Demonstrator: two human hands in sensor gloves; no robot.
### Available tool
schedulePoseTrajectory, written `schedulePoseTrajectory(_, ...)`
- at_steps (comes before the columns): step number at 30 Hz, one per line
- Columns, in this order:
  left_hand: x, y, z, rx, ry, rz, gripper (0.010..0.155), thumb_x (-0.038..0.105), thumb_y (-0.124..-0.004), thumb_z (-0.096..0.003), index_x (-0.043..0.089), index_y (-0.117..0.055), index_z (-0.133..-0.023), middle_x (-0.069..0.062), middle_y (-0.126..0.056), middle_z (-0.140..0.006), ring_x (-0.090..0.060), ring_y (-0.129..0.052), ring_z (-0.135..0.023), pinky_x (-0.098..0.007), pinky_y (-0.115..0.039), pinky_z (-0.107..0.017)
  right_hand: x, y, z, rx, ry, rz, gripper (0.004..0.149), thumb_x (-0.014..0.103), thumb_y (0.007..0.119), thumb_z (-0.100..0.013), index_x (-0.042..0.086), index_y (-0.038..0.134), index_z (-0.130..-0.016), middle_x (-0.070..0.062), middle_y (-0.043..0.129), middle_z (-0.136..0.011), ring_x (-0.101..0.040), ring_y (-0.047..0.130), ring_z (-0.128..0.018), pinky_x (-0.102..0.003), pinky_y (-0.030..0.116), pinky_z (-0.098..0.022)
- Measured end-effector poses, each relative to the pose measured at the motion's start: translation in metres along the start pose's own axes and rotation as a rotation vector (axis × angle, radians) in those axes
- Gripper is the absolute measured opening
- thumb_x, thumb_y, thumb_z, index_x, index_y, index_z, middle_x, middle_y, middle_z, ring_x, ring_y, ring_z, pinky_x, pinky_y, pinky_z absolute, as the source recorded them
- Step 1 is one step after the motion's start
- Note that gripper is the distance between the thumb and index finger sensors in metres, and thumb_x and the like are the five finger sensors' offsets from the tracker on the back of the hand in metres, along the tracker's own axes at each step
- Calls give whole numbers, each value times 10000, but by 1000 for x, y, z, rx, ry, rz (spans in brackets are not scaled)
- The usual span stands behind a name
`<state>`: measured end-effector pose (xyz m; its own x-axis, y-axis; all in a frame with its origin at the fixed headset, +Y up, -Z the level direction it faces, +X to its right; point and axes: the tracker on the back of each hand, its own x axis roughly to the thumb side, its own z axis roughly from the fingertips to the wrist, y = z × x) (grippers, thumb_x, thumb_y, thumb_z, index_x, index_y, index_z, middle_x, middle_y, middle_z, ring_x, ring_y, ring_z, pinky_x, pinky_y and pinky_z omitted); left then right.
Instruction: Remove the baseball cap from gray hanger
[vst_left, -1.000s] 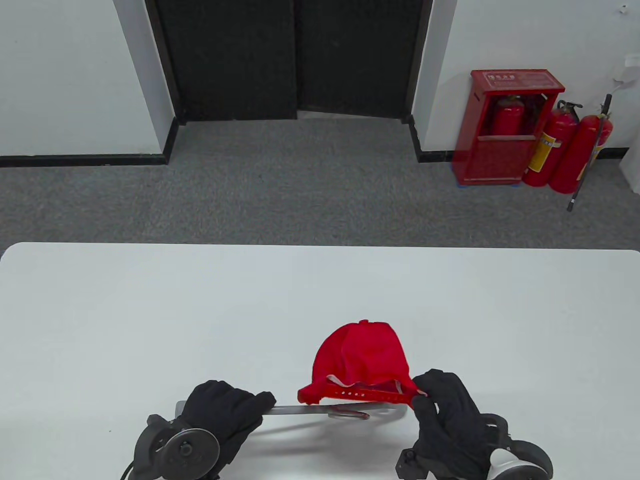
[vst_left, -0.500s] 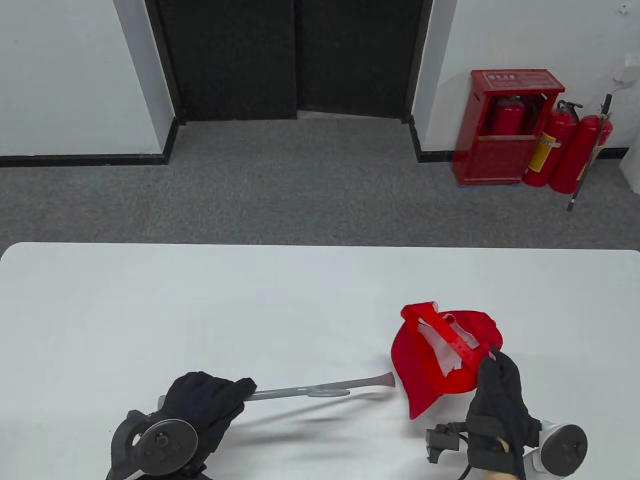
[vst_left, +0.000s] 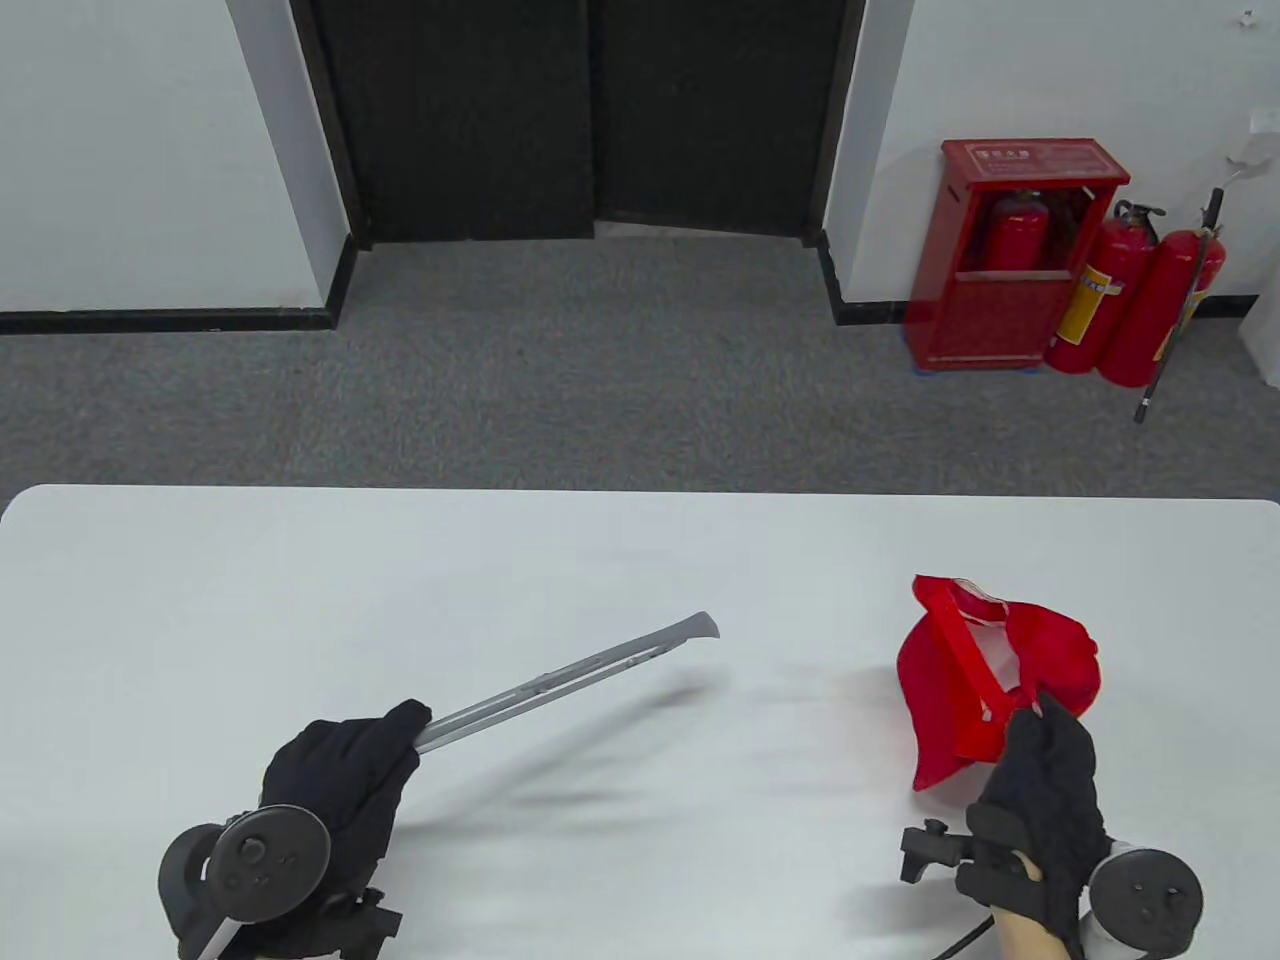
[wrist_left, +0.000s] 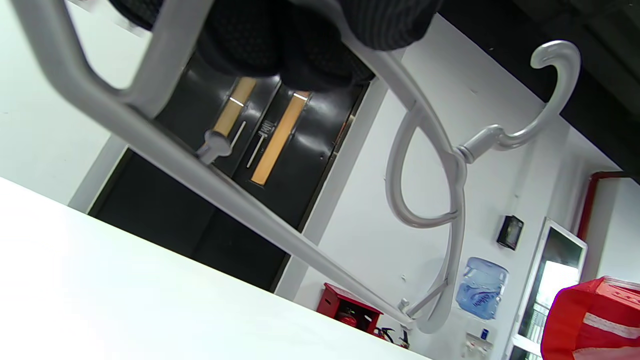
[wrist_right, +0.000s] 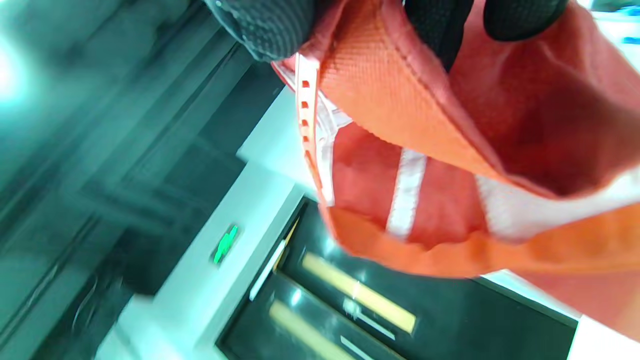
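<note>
The red baseball cap (vst_left: 985, 680) hangs from my right hand (vst_left: 1040, 770), which grips its back edge by the strap, above the right side of the white table (vst_left: 300, 580). Its inside with white seam tape fills the right wrist view (wrist_right: 450, 165). The cap is clear of the gray hanger (vst_left: 570, 675). My left hand (vst_left: 345, 765) grips one end of the hanger and holds it tilted up off the table, pointing far-right. In the left wrist view the hanger's bar (wrist_left: 250, 210) and hook (wrist_left: 550, 100) show under my gloved fingers (wrist_left: 280, 45), and the cap (wrist_left: 590, 320) is at the lower right.
The table's far edge runs across the middle of the table view. Beyond it lie gray carpet, a dark double door (vst_left: 590, 110), a red extinguisher cabinet (vst_left: 1010, 260) and two extinguishers (vst_left: 1150, 300) by the wall.
The cap came off the hanger and my right hand carried it to the right. My left hand moved left and swung the hanger's free end up and away.
</note>
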<state>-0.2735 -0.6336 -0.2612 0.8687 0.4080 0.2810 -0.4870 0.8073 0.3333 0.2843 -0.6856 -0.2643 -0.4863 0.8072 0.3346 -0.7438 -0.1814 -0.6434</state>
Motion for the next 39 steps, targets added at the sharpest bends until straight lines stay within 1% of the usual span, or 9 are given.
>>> schedulePoseTrajectory(3,-5,-1,0,6,21,-5,459,379,-743,-580,356,-782,-1036,18,-982,-828,-274,-932,-699,-638,-617,-713,6,17,7,118,-78,75,371,298,726,-548,115,780,-867,-230,839,-764,-443,764,-891,-745,545,-652)
schedulePoseTrajectory(8,-10,-2,-1,6,45,1,461,378,-741,-580,352,-779,-1039,17,-981,-828,-276,-931,-698,-639,-618,-710,12,50,21,377,-180,201,369,304,739,-542,125,801,-859,-224,859,-764,-429,781,-889,-753,570,-638)
schedulePoseTrajectory(11,-12,-4,-1,2,48,-12,460,377,-742,-580,350,-782,-1037,16,-981,-828,-277,-931,-698,-638,-619,-710,10,67,28,546,-223,329,368,308,753,-541,136,819,-859,-215,876,-781,-425,806,-879,-748,591,-635)
schedulePoseTrajectory(14,-12,-4,-1,-1,49,-25,459,377,-742,-580,356,-781,-1037,16,-981,-828,-278,-931,-698,-639,-618,-709,1,78,33,659,-190,394,368,312,763,-539,146,831,-861,-209,886,-797,-421,811,-883,-745,598,-634)
schedulePoseTrajectory(20,-12,-5,-2,-10,54,-37,460,377,-744,-579,350,-784,-1036,16,-981,-829,-278,-932,-699,-638,-619,-710,-19,91,40,821,-85,490,372,309,780,-539,155,852,-870,-210,892,-845,-433,813,-886,-749,596,-634)
schedulePoseTrajectory(25,-12,-5,-2,-13,56,-41,457,376,-748,-579,351,-785,-1034,14,-981,-831,-278,-932,-698,-639,-620,-709,-28,95,42,916,-47,555,385,307,782,-544,159,847,-893,-208,889,-885,-440,818,-884,-754,592,-632)
schedulePoseTrajectory(27,-12,-5,-2,-11,57,-46,459,377,-750,-577,350,-786,-1034,16,-982,-831,-277,-933,-697,-638,-620,-709,-29,97,42,962,0,569,404,306,778,-549,149,833,-917,-213,875,-912,-448,807,-892,-758,581,-636)
schedulePoseTrajectory(32,-13,-7,-2,-15,58,-68,458,376,-751,-577,349,-787,-1032,14,-981,-832,-278,-932,-698,-638,-620,-709,-28,99,42,1083,88,516,475,358,744,-568,122,790,-977,-245,816,-991,-500,749,-927,-786,529,-638)
schedulePoseTrajectory(39,-17,-12,-3,-24,57,-93,453,376,-754,-575,360,-790,-1026,19,-982,-835,-275,-934,-706,-638,-621,-711,-8,87,30,977,37,418,485,378,721,-571,105,808,-963,-259,826,-975,-496,768,-905,-782,543,-630)
